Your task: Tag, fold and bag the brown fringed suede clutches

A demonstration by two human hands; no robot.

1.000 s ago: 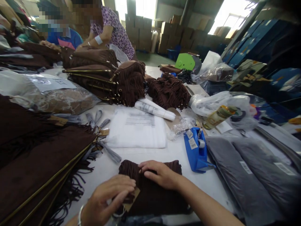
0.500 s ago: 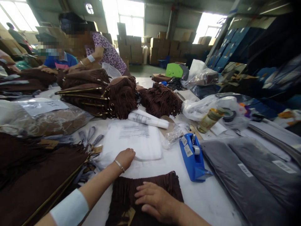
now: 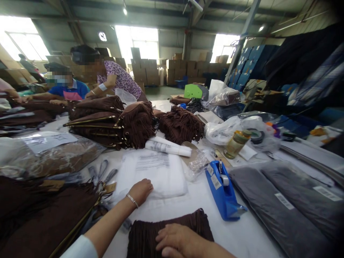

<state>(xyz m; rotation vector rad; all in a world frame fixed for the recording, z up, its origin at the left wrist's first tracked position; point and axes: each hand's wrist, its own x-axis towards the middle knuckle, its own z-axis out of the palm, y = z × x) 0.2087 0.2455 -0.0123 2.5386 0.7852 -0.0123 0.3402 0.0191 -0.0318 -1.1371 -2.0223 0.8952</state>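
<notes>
My right hand (image 3: 179,239) lies spread on fringed bag (image 3: 143,234); beyond it, my left hand (image 3: 142,191) curls at white stack (image 3: 158,172), grip undetermined.

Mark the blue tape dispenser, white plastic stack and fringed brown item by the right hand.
Blue tape dispenser (image 3: 221,195), head view: body middle.
White plastic stack (image 3: 161,174), head view: top surface.
Fringed brown item (image 3: 145,233), head view: left side.

Head-worn view, facing forward and down across table (image 3: 243,242) (hands (image 3: 178,239) close, windows (image 3: 145,43) far).

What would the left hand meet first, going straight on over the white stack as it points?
Probably the white roll at the far edge of the white stack, though depth is unclear.
</notes>
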